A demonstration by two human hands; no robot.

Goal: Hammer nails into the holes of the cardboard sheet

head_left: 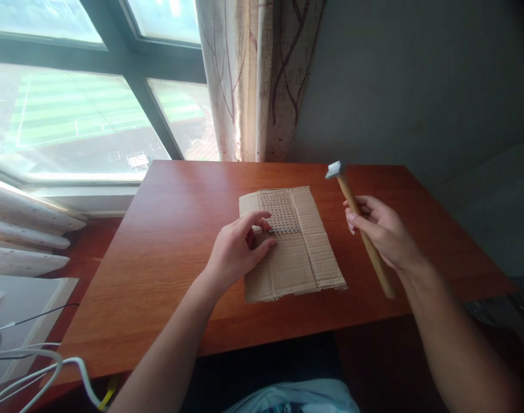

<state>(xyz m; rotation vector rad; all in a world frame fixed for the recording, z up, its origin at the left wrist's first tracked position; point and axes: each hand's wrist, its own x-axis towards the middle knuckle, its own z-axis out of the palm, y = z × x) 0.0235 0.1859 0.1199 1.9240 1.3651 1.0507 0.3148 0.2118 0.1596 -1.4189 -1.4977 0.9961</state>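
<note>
My right hand (384, 232) is wrapped round the wooden handle of a hammer (368, 246), its metal head raised at the upper left end of the handle. The hammer is held to the right of a piece of cardboard (288, 267) lying on the table. Over the cardboard's left part is my left hand (238, 244), with thumb and index finger apart and the other fingers curled and partly hidden. Its fingertips are beside a grid of small dark dots (281, 212) in the cardboard; whether these are holes or nail heads I cannot tell.
The reddish-brown wooden table (180, 229) has its front edge close to my body. A window (73, 115) and a patterned curtain (253, 80) stand behind it. White cables (51, 358) loop at the lower left, and a grey wall (395, 86) rises at the right.
</note>
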